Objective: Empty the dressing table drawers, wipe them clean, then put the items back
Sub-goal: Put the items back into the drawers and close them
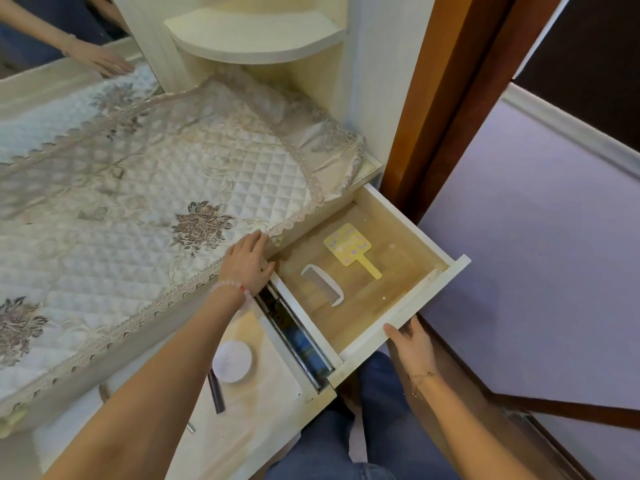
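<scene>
Dressing table (131,348) | open drawer (415,306): comb (322,285), yellow paddle (349,245) | right hand (412,348) gripping front

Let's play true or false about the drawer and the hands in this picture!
1. A white comb lies in the open drawer. True.
2. The yellow hand mirror sits on the quilted cloth. False: it lies in the open drawer, beside the white comb.
3. The right hand grips the front of the open drawer. True.
4. The left hand holds the white comb. False: it rests on the lace edge of the quilted cloth.
</scene>
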A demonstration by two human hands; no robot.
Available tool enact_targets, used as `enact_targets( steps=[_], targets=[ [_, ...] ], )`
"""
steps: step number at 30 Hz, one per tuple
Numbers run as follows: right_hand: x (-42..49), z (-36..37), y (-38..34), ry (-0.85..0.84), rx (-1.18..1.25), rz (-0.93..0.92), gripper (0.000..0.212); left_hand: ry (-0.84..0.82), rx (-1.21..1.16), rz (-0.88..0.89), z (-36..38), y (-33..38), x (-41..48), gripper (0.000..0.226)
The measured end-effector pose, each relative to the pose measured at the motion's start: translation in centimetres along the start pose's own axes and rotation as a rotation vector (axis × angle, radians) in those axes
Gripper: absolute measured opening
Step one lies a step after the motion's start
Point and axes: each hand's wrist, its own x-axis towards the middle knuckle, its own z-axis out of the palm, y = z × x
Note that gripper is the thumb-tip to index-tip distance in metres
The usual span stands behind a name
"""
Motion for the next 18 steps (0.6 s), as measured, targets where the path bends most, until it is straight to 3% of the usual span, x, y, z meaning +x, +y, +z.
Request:
enact_targets(
  steps=[8,14,18],
  targets=[
    [1.7,2.3,-2.3,-0.092,0.103,-0.034,0.056,-0.016,-0.022,0.058,0.4,-1.4,0.2,0.058],
    [5.2,5.5,-4.6,-0.123,0.027,-0.019,0.042,-0.022,-0.045,0.071,0.3,-1.3,0.0,0.057],
    [7.5,7.7,-6.2,-0.129,0.187,0.087,0.047,-0.018,-0.096,0.068,0.2,-1.7,0.2,0.054]
  ],
)
